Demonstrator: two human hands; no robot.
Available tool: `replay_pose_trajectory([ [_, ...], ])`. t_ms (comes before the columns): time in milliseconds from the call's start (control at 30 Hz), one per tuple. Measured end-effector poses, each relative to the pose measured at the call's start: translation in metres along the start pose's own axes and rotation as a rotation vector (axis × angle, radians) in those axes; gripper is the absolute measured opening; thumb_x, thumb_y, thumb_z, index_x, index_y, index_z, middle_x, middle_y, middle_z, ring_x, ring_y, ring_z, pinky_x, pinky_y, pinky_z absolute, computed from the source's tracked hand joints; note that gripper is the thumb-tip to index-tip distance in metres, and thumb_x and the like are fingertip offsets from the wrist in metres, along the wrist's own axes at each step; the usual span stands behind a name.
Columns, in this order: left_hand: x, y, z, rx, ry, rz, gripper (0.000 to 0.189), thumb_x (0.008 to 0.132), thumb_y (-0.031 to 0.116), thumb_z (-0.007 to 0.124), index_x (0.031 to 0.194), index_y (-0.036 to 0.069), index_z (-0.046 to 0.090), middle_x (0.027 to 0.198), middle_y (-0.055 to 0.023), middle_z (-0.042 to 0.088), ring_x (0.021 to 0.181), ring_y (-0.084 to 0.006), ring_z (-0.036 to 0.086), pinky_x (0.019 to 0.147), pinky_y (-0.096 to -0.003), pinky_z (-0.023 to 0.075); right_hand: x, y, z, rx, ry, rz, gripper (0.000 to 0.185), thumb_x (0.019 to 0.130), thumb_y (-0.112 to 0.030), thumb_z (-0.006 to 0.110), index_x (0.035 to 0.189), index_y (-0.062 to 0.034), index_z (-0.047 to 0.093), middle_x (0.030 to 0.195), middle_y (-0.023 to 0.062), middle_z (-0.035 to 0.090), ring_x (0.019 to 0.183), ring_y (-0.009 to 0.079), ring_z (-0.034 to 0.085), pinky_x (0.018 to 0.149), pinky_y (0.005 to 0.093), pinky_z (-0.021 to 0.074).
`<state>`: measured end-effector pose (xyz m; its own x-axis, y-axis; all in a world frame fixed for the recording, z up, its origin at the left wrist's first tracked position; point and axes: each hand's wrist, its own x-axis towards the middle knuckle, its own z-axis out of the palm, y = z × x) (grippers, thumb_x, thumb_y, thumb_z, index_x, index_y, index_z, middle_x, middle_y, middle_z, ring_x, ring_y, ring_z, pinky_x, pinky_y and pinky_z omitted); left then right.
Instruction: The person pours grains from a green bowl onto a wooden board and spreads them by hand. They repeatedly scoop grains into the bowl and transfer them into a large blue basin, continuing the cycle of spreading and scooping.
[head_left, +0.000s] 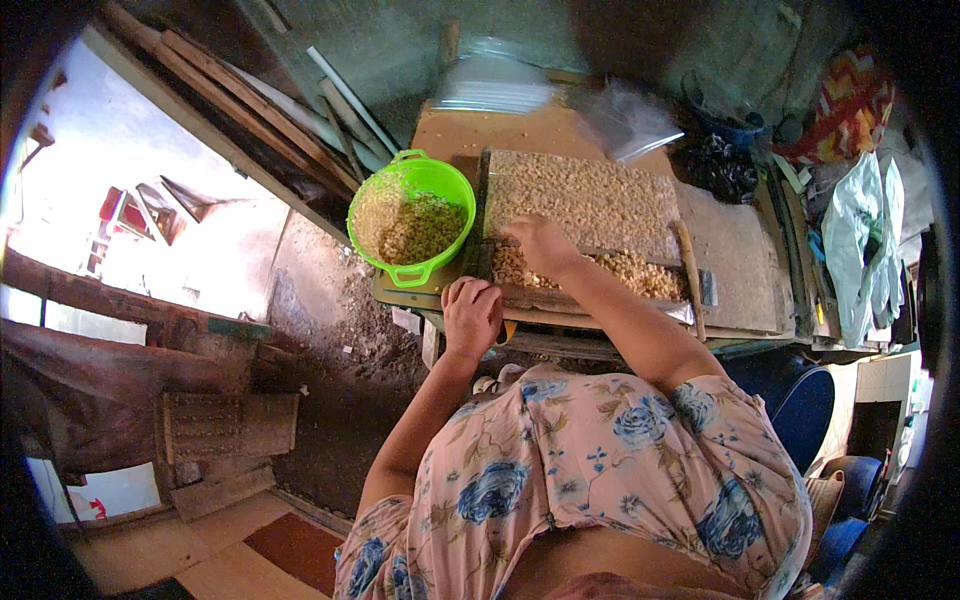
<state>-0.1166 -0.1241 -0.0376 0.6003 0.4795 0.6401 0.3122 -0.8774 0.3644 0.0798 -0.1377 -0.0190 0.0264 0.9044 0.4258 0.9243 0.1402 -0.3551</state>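
A wooden frame (600, 298) on the table holds a layer of pale bean-like pieces. Over its far part lies a flat layer of pale pieces (585, 191), seemingly under clear plastic. Loose pieces (637, 275) fill the strip nearest me. My right hand (541, 244) reaches over the frame's left side, its fingertips at the border between both parts; whether it pinches anything is hidden. My left hand (472, 315) rests with curled fingers at the frame's near left corner. A bright green plastic colander (439, 176) stands left of the frame, part full of similar pieces.
Stacked clear plastic sheets (491, 94) and a clear bag (630, 124) lie at the table's back. A wooden stick (688, 277) leans along the frame's right end. White plastic bags (862, 247) hang at right. Planks (247, 105) lean at left; a blue drum (787, 409) stands below right.
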Motion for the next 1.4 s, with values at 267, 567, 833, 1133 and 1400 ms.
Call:
replay_pose_trajectory([
  [267, -0.008, -0.002, 0.001, -0.007, 0.051, 0.040, 0.014, 0.066, 0.007, 0.065, 0.078, 0.010, 0.060, 0.088, -0.0050, 0.054, 0.089, -0.0278, 0.052, 0.080, -0.0415, 0.0393, -0.038, -0.028, -0.027, -0.264, -0.272, -0.277, 0.023, 0.080, -0.023, 0.051, 0.096, -0.0092, 0.058, 0.114, 0.0089, 0.052, 0.111, 0.0286, 0.047, 0.096, 0.0398, 0.0371],
  [567, -0.010, -0.002, 0.002, -0.032, 0.045, 0.056, 0.011, 0.068, 0.005, 0.065, 0.078, 0.009, 0.061, 0.089, -0.0049, 0.055, 0.088, -0.0266, 0.053, 0.080, -0.0399, 0.0399, -0.100, 0.024, -0.074, -0.255, -0.272, -0.188, 0.027, 0.078, -0.020, 0.053, 0.103, -0.0094, 0.058, 0.116, 0.0081, 0.052, 0.115, 0.0275, 0.045, 0.098, 0.0367, 0.0367],
  [833, -0.013, -0.005, 0.011, -0.054, 0.054, 0.069, 0.012, 0.067, 0.005, 0.065, 0.078, 0.010, 0.061, 0.089, -0.0043, 0.056, 0.090, -0.0266, 0.053, 0.080, -0.0398, 0.0397, -0.098, 0.000, -0.061, -0.421, -0.032, -0.082, 0.035, 0.083, -0.028, 0.050, 0.114, -0.0112, 0.055, 0.117, 0.0079, 0.054, 0.114, 0.0288, 0.046, 0.097, 0.0400, 0.0360],
  [1133, -0.016, -0.006, 0.010, 0.003, 0.024, 0.076, 0.009, 0.070, 0.005, 0.064, 0.076, 0.009, 0.059, 0.090, -0.0051, 0.055, 0.087, -0.0269, 0.052, 0.081, -0.0402, 0.0391, -0.115, 0.030, -0.053, -0.439, 0.041, -0.070, 0.022, 0.077, -0.022, 0.054, 0.093, -0.0082, 0.060, 0.107, 0.0097, 0.056, 0.103, 0.0255, 0.052, 0.089, 0.0385, 0.0407],
  [1400, -0.018, -0.008, 0.013, 0.012, 0.028, 0.075, 0.010, 0.069, 0.005, 0.064, 0.076, 0.009, 0.059, 0.089, -0.0053, 0.055, 0.087, -0.0268, 0.053, 0.079, -0.0396, 0.0398, -0.152, 0.071, -0.083, -0.348, 0.063, -0.035, 0.020, 0.070, -0.020, 0.061, 0.086, -0.0080, 0.059, 0.097, 0.0076, 0.054, 0.096, 0.0250, 0.053, 0.082, 0.0384, 0.0441],
])
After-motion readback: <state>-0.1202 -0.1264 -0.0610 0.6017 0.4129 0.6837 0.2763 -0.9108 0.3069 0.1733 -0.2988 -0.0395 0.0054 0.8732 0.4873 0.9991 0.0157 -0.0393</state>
